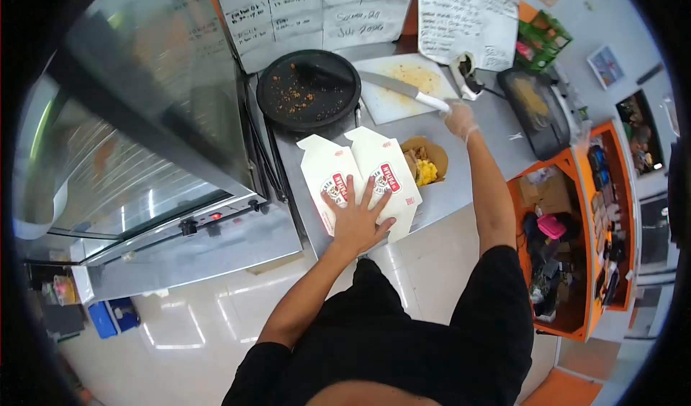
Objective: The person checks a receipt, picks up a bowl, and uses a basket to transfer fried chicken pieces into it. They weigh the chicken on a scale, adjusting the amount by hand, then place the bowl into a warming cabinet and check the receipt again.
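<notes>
My left hand [356,219] lies open with its fingers spread over two white printed cardboard food boxes [327,158], which look folded flat and sit side by side at the counter's front edge. In a clear plastic glove, my right hand [461,120] is closed around the white handle of a knife [392,83]. The blade points left across a white cutting board [385,111] stained with orange crumbs. Between my two hands, a brown paper food container [440,163] holds yellow pieces and browned food, partly covered by one box.
A black round pan [324,89] with orange crumbs stands at the back left of the steel counter [489,154]. Left is a glass-fronted display cabinet [165,154]. Handwritten sheets [317,10] line the back. A black appliance [533,111] and orange shelving [568,176] stand right.
</notes>
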Demonstrator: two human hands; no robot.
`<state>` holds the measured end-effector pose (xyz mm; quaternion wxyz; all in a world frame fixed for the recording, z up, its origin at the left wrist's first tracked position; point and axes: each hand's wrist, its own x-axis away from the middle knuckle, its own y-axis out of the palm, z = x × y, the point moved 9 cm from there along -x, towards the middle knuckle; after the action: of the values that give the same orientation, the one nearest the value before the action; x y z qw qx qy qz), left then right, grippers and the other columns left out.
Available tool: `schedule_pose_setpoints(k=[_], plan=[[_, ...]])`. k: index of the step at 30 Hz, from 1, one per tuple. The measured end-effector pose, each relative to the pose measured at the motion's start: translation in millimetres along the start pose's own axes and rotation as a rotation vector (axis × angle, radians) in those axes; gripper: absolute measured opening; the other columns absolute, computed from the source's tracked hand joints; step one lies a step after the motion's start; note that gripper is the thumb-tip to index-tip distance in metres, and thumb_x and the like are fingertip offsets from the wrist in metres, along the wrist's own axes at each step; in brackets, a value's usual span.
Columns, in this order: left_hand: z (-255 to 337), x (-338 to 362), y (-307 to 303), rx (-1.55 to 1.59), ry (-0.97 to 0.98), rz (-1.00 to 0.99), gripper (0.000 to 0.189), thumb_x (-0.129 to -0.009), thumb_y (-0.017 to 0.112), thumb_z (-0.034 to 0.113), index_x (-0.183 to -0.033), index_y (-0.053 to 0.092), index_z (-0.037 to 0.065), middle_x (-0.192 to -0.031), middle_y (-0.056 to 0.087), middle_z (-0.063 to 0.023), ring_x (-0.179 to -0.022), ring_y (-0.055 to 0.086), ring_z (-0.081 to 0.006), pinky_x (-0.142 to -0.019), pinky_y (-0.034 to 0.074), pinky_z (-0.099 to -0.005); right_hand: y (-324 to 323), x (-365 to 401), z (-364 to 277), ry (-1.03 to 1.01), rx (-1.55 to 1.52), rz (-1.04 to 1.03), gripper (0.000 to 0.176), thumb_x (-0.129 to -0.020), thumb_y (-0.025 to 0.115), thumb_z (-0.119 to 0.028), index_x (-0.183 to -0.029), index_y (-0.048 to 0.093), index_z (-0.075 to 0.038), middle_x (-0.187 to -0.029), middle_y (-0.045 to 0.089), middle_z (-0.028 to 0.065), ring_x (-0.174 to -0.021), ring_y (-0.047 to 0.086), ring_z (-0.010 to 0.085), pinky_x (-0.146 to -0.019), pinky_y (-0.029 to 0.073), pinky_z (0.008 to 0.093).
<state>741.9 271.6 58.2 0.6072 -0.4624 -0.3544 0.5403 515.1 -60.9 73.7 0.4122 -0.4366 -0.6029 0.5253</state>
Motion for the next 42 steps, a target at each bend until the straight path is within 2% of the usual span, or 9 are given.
schedule_pose_setpoints(k=[7, 9, 12, 16, 21, 27, 28, 30, 42], plan=[[10, -3, -5, -0.042, -0.027, -0.007, 0.056, -0.095, 0.047, 0.057, -0.147, 0.046, 0.036, -0.161, 0.028, -0.0084, -0.148, 0.014, -0.0476, -0.096, 0.005, -0.0874, 48, -56, -37, -0.098, 0.259, -0.090, 0.049, -0.092, 0.053, -0.030, -0.133, 0.053, -0.003, -0.132, 0.060, 0.0198, -0.118, 0.061, 0.0357, -0.098, 0.050, 0.0481], [11, -3, -1, -0.054, -0.029, -0.003, 0.056, -0.095, 0.049, 0.056, -0.147, 0.046, 0.036, -0.161, 0.028, -0.0088, -0.148, 0.014, -0.0475, -0.097, 0.005, -0.0871, 48, -58, -33, -0.005, 0.442, -0.168, 0.036, -0.091, 0.051, -0.021, -0.124, 0.061, -0.010, -0.127, 0.064, 0.0114, -0.119, 0.061, 0.0285, -0.098, 0.047, 0.0494], [12, -1, -4, -0.043, -0.065, -0.018, 0.058, -0.095, 0.051, 0.054, -0.148, 0.045, 0.033, -0.161, 0.029, -0.0105, -0.148, 0.016, -0.0469, -0.100, 0.002, -0.0852, 49, -38, -53, -0.244, 0.214, -0.302, 0.035, -0.091, 0.047, -0.023, -0.109, 0.068, -0.002, -0.112, 0.068, 0.0217, -0.101, 0.068, 0.0358, -0.084, 0.053, 0.0500], [22, -3, 0, -0.025, -0.021, -0.024, 0.058, -0.095, 0.051, 0.051, -0.148, 0.048, 0.026, -0.161, 0.028, -0.0157, -0.148, 0.011, -0.0508, -0.101, -0.004, -0.0836, 60, -31, -31, -0.313, 0.154, -0.058, 0.027, -0.087, 0.051, -0.020, -0.081, 0.068, 0.000, -0.082, 0.068, 0.0244, -0.081, 0.069, 0.0352, -0.076, 0.054, 0.0505], [32, 3, 2, -0.059, 0.032, -0.090, 0.060, -0.098, 0.047, 0.043, -0.152, 0.039, 0.018, -0.161, 0.023, -0.0213, -0.147, 0.007, -0.0520, -0.107, -0.002, -0.0779, -61, 103, -45, -0.008, -0.208, 0.127, 0.045, -0.091, 0.055, -0.028, -0.117, 0.051, 0.009, -0.098, 0.066, 0.0275, -0.087, 0.068, 0.0414, -0.074, 0.057, 0.0486], [48, 12, 17, -0.058, 0.129, 0.038, 0.061, -0.099, 0.047, 0.032, -0.148, 0.038, -0.002, -0.158, 0.023, -0.0288, -0.148, 0.011, -0.0495, -0.114, 0.003, -0.0691, -73, 267, -151, -0.564, -0.265, 0.568, 0.034, -0.083, 0.062, -0.025, -0.099, 0.056, 0.005, -0.094, 0.063, 0.0225, -0.081, 0.065, 0.0370, -0.069, 0.055, 0.0428], [51, 13, 20, -0.060, 0.133, 0.019, 0.060, -0.098, 0.047, 0.030, -0.146, 0.039, -0.006, -0.157, 0.025, -0.0299, -0.148, 0.013, -0.0486, -0.115, 0.005, -0.0675, -66, 277, -158, -0.558, -0.267, 0.567, 0.034, -0.083, 0.062, -0.025, -0.099, 0.056, 0.005, -0.094, 0.063, 0.0225, -0.081, 0.065, 0.0370, -0.069, 0.055, 0.0428], [54, 21, 23, -0.064, 0.149, -0.011, 0.060, -0.098, 0.048, 0.029, -0.143, 0.041, -0.009, -0.156, 0.026, -0.0310, -0.148, 0.015, -0.0476, -0.116, 0.006, -0.0659, -13, 275, -173, -0.460, -0.261, 0.056, 0.041, -0.085, 0.065, -0.024, -0.110, 0.054, 0.007, -0.096, 0.059, 0.0211, -0.087, 0.064, 0.0365, -0.076, 0.055, 0.0445], [81, 58, 18, -0.008, 0.192, -0.045, 0.062, -0.090, 0.060, 0.028, -0.139, 0.045, -0.007, -0.153, 0.032, -0.0288, -0.145, 0.022, -0.0482, -0.116, 0.012, -0.0630, 24, 278, -168, -0.396, -0.068, 0.112, 0.036, -0.082, 0.065, -0.026, -0.108, 0.061, -0.002, -0.105, 0.059, 0.0132, -0.101, 0.059, 0.0310, -0.079, 0.054, 0.0420]])
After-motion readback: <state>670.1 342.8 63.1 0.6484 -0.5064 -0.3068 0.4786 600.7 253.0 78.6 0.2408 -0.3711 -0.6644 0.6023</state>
